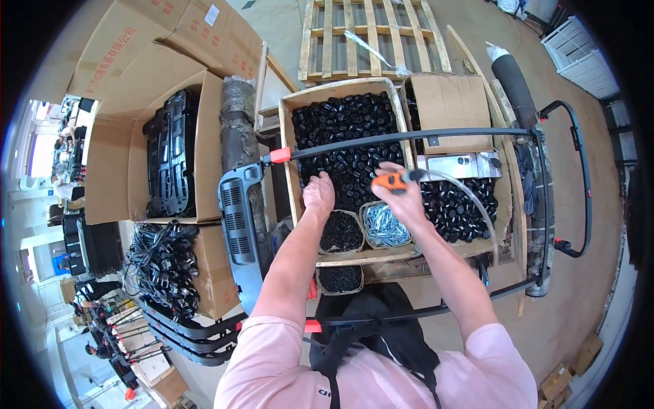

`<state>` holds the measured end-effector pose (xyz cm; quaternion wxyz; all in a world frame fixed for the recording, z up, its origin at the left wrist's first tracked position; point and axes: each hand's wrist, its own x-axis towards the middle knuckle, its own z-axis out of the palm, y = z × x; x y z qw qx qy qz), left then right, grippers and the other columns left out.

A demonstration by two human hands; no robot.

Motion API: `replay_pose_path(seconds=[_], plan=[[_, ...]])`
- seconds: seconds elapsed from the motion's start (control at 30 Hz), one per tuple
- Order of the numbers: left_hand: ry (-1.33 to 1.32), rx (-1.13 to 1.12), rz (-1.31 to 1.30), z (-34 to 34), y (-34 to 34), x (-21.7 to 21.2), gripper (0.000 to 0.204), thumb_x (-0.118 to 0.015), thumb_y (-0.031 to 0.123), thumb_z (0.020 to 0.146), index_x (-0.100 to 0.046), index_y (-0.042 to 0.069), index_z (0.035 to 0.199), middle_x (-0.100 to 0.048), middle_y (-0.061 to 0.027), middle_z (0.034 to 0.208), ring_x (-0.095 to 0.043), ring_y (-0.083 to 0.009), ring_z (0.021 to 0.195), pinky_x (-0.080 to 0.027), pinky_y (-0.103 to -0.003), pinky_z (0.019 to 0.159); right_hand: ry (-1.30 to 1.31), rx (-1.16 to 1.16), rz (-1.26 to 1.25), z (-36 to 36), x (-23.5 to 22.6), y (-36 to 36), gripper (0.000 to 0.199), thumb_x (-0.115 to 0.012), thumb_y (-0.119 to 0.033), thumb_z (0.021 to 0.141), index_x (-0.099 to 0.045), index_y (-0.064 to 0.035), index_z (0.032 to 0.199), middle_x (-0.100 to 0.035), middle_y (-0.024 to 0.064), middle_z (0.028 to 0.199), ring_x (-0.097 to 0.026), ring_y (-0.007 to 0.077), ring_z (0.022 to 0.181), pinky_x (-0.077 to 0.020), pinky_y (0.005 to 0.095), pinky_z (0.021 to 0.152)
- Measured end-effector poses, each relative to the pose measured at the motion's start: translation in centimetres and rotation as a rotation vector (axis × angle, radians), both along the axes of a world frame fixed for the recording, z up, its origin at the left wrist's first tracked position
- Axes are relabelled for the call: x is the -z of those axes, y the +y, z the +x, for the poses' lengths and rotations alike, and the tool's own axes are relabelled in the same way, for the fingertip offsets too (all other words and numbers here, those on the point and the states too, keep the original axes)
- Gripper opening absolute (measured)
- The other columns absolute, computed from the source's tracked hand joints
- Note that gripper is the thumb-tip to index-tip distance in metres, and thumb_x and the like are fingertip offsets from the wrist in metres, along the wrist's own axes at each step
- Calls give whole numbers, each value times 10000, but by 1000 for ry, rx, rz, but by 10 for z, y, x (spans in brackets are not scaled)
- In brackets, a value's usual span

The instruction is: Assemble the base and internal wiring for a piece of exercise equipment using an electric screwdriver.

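Note:
My left hand [319,193] is down at a wooden crate of black plastic parts [347,123]. Its fingers are bent together, and whatever is in them is hidden. My right hand [403,198] grips an orange and black pneumatic screwdriver [392,181], from which a clear hose [470,191] curves away to the right. Below the hands sit a small box of silver screws [386,225] and a box of small black screws [340,232]. Across the crates lies a long black tubular frame [409,138], joined at the left to a grey vented housing [238,218].
Left stand a carton of black plastic panels [174,153] and a carton of black cables [163,262]. Several curved black tubes [191,341] lie beneath. A cardboard flap [453,105] covers part of the right crate. Beyond is a wooden pallet [371,41]; wrapped rolls stand either side.

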<state>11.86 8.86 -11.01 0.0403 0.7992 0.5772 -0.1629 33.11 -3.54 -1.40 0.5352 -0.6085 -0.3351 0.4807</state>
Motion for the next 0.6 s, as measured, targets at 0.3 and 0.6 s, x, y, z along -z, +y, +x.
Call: replay_pose_path(seconds=[0.3,0.6], plan=[[-1200,-632,-450,-41,-29,-53,262,-544,124,1019,-585,73,1273,-686,-131,1015,-733,-296,857,-587,-434,721,-554,-419,-493,2,46,37,326,-690,-230,935,-703,15,1149,-750,266,1080,-720,444,1057,-561,497,961],[-1924,-1125,-1102,-84,-138,-105,236,-469,198,1094,-545,126,1305,-664,-62,985,-628,-176,785,-495,-307,654,-1161,-877,-165,-12,81,-57,196,-592,-17,820,-714,6,972,-749,252,1010,-748,431,950,-602,529,870]])
